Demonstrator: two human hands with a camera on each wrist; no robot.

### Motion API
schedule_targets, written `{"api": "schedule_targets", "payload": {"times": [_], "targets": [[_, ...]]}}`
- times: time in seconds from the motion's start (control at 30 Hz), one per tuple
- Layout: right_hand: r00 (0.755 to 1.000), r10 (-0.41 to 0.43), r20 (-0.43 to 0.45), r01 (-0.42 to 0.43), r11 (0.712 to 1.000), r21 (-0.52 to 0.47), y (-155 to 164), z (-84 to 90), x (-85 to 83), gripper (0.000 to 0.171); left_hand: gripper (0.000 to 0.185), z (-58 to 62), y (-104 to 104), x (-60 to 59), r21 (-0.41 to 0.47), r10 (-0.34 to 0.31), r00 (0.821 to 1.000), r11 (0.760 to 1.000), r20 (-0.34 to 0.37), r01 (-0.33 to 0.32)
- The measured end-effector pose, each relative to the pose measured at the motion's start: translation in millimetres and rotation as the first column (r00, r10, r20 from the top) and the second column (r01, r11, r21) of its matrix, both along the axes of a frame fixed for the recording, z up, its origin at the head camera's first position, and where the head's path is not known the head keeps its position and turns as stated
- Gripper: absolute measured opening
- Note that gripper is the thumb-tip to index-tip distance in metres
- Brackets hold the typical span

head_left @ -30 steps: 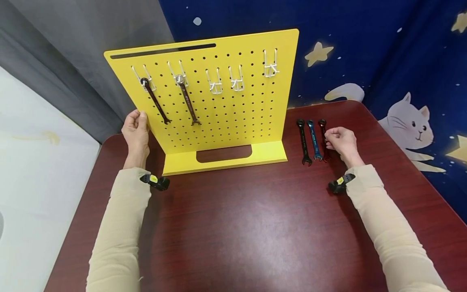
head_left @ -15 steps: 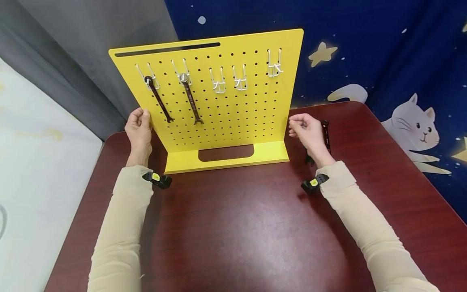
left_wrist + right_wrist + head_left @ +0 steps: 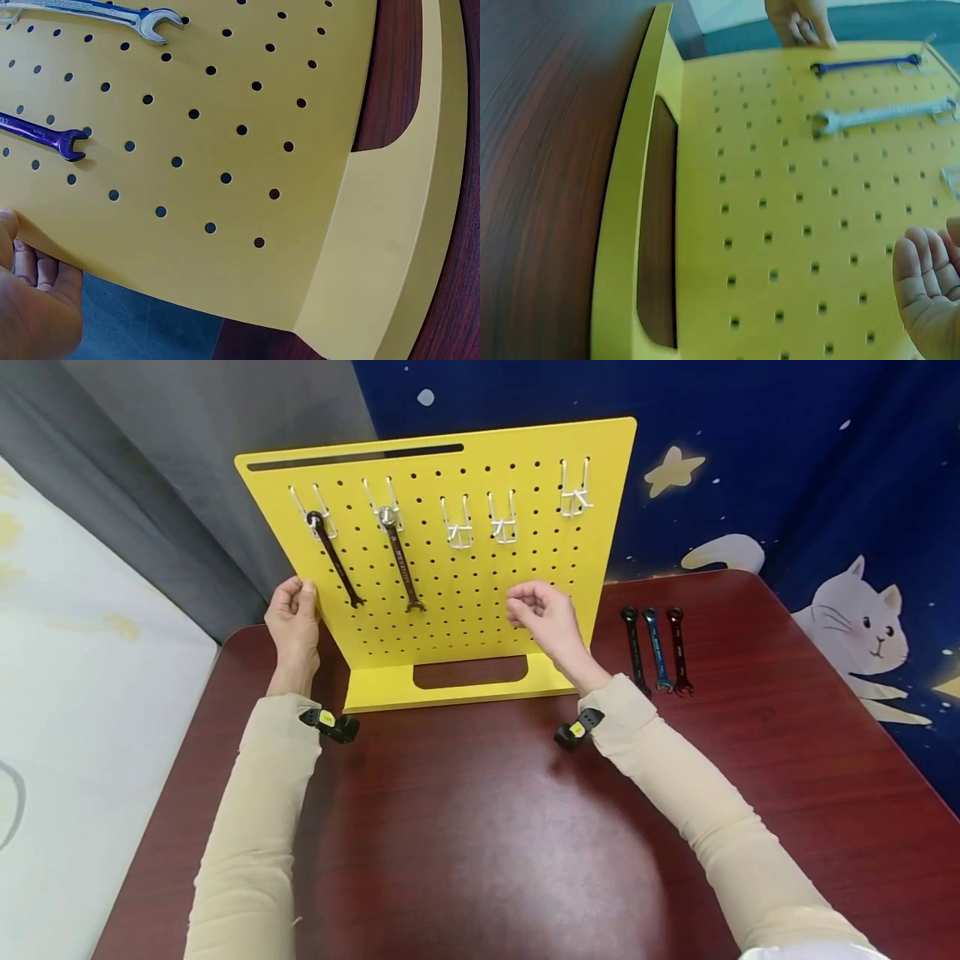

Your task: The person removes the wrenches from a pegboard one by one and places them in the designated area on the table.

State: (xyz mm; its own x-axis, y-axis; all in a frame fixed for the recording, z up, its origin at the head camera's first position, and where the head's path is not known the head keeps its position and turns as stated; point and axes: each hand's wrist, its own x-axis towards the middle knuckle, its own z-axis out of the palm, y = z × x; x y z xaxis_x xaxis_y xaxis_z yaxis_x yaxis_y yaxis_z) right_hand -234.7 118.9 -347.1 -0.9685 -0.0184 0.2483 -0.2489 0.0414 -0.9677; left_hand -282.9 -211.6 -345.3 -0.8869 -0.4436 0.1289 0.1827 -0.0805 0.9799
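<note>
A yellow pegboard (image 3: pixel 450 639) stands upright on the table. My left hand (image 3: pixel 291 625) grips its left edge, thumb in front and fingers behind. A purple wrench (image 3: pixel 45 138) hangs on the leftmost hook, and beside it hangs a silver wrench (image 3: pixel 885 115). In front of the board's right half hovers my right hand (image 3: pixel 551 620), fingers loosely bent, with nothing seen in it. Farther right on the table lie a black wrench (image 3: pixel 634 647), a blue wrench (image 3: pixel 657 647) and a red wrench (image 3: pixel 678 647), side by side.
White wire hooks without tools sit at the board's middle (image 3: pixel 459 535) and upper right (image 3: pixel 575 502). The board's base has a cut-out slot. Behind the dark red table (image 3: pixel 465 827) hang a grey curtain (image 3: pixel 187 485) and a blue printed cloth (image 3: pixel 525 393).
My right hand has moved left from beside the red wrench to the front of the board. Those three wrenches stay on the table. The left hand keeps its grip on the edge.
</note>
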Motion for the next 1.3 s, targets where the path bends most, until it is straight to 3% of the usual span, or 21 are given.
{"api": "schedule_targets", "payload": {"times": [0.53,0.8,1.3], "targets": [[0.997,0.073,-0.016,-0.07,0.99,0.122,-68,20.9,-12.2,0.027,0.015,-0.6,0,-1.3,-0.018,0.009,1.0,1.0,-0.005,-0.009],[0.994,0.103,-0.034,-0.098,0.989,0.114,-88,26.4,-22.3,0.03,0.015,-0.3,0,-2.0,-0.017,0.007,1.0,1.0,0.001,-0.007],[0.994,0.106,0.016,-0.107,0.989,0.097,-105,25.2,-26.4,0.034,0.013,-1.8,-1,-1.8,-0.006,0.013,1.0,1.0,-0.018,-0.013]]}}
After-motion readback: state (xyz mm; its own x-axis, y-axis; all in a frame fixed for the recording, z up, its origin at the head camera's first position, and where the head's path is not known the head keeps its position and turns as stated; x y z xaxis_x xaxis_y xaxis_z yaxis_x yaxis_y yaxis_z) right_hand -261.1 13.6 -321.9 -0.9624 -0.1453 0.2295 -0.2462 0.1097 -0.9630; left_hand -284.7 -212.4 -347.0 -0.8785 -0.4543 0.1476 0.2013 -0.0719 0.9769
